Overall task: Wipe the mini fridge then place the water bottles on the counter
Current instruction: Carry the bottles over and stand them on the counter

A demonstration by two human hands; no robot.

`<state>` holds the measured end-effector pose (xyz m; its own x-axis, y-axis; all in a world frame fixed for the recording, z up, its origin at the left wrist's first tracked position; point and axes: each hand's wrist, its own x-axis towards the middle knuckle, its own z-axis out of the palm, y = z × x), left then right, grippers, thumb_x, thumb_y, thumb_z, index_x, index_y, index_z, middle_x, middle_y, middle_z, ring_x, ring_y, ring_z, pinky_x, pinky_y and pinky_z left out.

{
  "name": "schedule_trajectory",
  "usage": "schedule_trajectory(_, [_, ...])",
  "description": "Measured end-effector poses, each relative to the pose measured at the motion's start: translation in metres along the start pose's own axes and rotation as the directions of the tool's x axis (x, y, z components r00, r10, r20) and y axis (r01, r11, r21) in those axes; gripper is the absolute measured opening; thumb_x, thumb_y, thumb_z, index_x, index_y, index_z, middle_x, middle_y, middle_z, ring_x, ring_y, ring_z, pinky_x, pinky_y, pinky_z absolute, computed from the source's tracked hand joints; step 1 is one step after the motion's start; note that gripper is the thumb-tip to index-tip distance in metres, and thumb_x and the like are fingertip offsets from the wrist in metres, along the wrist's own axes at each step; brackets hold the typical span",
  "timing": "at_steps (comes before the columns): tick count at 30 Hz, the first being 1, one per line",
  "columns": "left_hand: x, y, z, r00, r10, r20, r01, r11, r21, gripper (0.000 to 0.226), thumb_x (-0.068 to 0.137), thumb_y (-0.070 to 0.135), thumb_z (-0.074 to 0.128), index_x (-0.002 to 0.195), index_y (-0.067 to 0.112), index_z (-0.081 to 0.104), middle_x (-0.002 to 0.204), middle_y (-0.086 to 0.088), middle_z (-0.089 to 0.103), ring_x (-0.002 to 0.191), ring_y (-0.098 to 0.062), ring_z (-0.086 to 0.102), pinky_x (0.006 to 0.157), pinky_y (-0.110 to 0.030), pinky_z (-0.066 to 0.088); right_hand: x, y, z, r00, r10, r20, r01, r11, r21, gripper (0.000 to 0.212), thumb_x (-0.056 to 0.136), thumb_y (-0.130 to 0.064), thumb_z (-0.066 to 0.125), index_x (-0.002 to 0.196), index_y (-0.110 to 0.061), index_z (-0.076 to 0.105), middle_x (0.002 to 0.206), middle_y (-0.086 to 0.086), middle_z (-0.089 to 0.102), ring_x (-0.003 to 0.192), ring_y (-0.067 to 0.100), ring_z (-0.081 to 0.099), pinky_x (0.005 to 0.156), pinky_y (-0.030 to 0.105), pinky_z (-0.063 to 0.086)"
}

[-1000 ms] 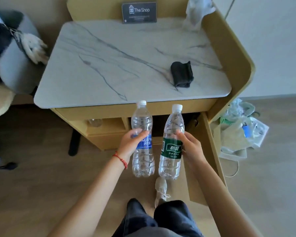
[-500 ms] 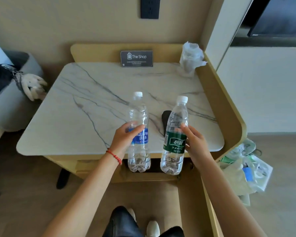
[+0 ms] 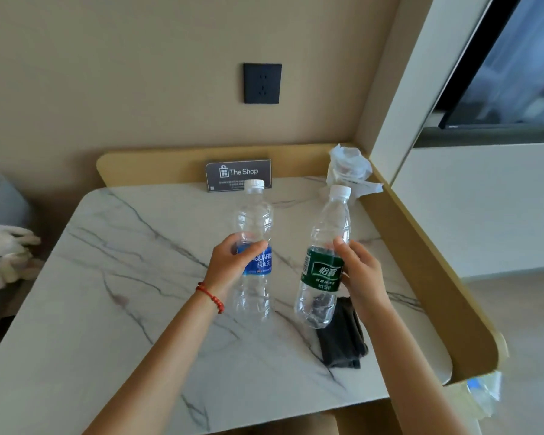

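My left hand (image 3: 231, 262) grips a clear water bottle with a blue label (image 3: 254, 237), held upright above the white marble counter (image 3: 123, 277). My right hand (image 3: 360, 274) grips a second clear bottle with a green label (image 3: 325, 249), tilted slightly to the right. Both bottles have white caps and hover over the middle of the counter. A dark grey cloth (image 3: 343, 337) lies crumpled on the counter just below the green-label bottle. The mini fridge is out of view.
A dark "The Shop" sign (image 3: 237, 174) leans against the counter's back rim. Crumpled white plastic (image 3: 349, 167) sits in the back right corner. A tan raised rim (image 3: 427, 277) borders the right side. A black wall socket (image 3: 262, 83) is above.
Both hands have lifted the two bottles from below the counter's front edge up over its surface. The view has risen, showing the wall and socket.
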<state>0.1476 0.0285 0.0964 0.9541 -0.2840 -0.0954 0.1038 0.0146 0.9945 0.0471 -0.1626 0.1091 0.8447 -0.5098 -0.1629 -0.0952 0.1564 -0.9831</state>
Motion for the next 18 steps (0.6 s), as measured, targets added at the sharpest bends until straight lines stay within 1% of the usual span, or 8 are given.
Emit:
schedule_trajectory(3, [0.030,0.004,-0.002,1.000,0.003,0.003,-0.003,1.000,0.009,0.015,0.077,0.020,0.072,0.077,0.022,0.057,0.075,0.005,0.063,0.060,0.004,0.063,0.053,-0.009,0.050,0.023,-0.002,0.008,0.999,-0.011,-0.043,0.011,1.000,0.007,0.041,0.079,-0.039,0.063,0.109,-0.011,0.063,0.092,0.004,0.072,0.083,0.018,0.069,0.076,0.034,0.053])
schedule_trajectory(6, [0.054,0.005,-0.002,1.000,0.013,-0.004,-0.013,1.000,0.001,0.014,0.076,0.018,0.072,0.081,0.016,0.060,0.077,0.001,0.062,0.062,0.001,0.063,0.053,-0.009,0.049,0.045,-0.006,0.014,0.998,-0.019,-0.064,0.021,1.000,0.017,0.045,0.079,-0.039,0.064,0.114,-0.010,0.061,0.097,0.005,0.072,0.089,0.021,0.069,0.082,0.036,0.054])
schedule_trajectory(8, [0.069,0.007,-0.001,0.999,0.032,-0.004,-0.032,0.999,0.024,0.017,0.076,0.018,0.072,0.085,0.009,0.060,0.076,0.000,0.063,0.061,0.001,0.062,0.051,-0.009,0.047,0.060,-0.008,0.017,0.997,-0.037,-0.073,0.037,0.999,0.010,0.046,0.080,-0.039,0.064,0.116,-0.011,0.060,0.096,0.003,0.073,0.088,0.019,0.069,0.082,0.036,0.054])
schedule_trajectory(10, [0.083,0.008,0.000,0.999,0.044,0.000,-0.044,0.999,0.024,0.015,0.076,0.018,0.073,0.082,0.014,0.060,0.076,0.002,0.063,0.061,0.005,0.063,0.051,-0.009,0.048,0.076,-0.009,0.020,0.995,-0.056,-0.081,0.057,0.998,0.007,0.050,0.079,-0.040,0.064,0.118,-0.010,0.059,0.093,0.000,0.073,0.086,0.016,0.069,0.083,0.036,0.054])
schedule_trajectory(12, [0.097,0.009,0.002,0.998,0.060,-0.002,-0.060,0.998,0.008,0.016,0.076,0.017,0.073,0.082,0.023,0.060,0.080,0.004,0.065,0.065,0.007,0.064,0.053,-0.009,0.049,0.092,-0.009,0.022,0.993,-0.084,-0.084,0.085,0.996,0.001,0.047,0.080,-0.038,0.065,0.118,-0.010,0.059,0.086,-0.004,0.075,0.085,0.014,0.070,0.080,0.033,0.054])
schedule_trajectory(14, [0.112,0.009,0.005,0.995,0.097,-0.007,-0.097,0.995,0.009,0.020,0.076,0.014,0.073,0.084,0.027,0.060,0.083,0.005,0.066,0.069,0.007,0.064,0.054,-0.009,0.048,0.108,-0.010,0.024,0.989,-0.126,-0.074,0.126,0.992,-0.008,0.034,0.083,-0.034,0.064,0.112,-0.016,0.062,0.082,-0.006,0.075,0.083,0.014,0.070,0.070,0.024,0.054])
schedule_trajectory(16, [0.127,0.008,0.009,0.991,0.137,-0.013,-0.136,0.990,0.025,0.024,0.075,0.012,0.073,0.088,0.027,0.061,0.086,0.006,0.066,0.073,0.007,0.064,0.055,-0.007,0.047,0.123,-0.009,0.027,0.984,-0.165,-0.059,0.166,0.986,0.000,0.020,0.084,-0.030,0.065,0.103,-0.025,0.064,0.083,-0.006,0.075,0.081,0.012,0.070,0.061,0.016,0.053])
schedule_trajectory(18, [0.144,0.006,0.012,0.986,0.164,-0.024,-0.164,0.986,0.031,0.029,0.074,0.009,0.074,0.092,0.027,0.062,0.090,0.005,0.067,0.078,0.003,0.065,0.059,-0.009,0.048,0.139,-0.010,0.030,0.977,-0.209,-0.052,0.210,0.978,0.014,0.019,0.083,-0.026,0.065,0.102,-0.030,0.064,0.088,-0.007,0.075,0.083,0.010,0.070,0.061,0.014,0.052])
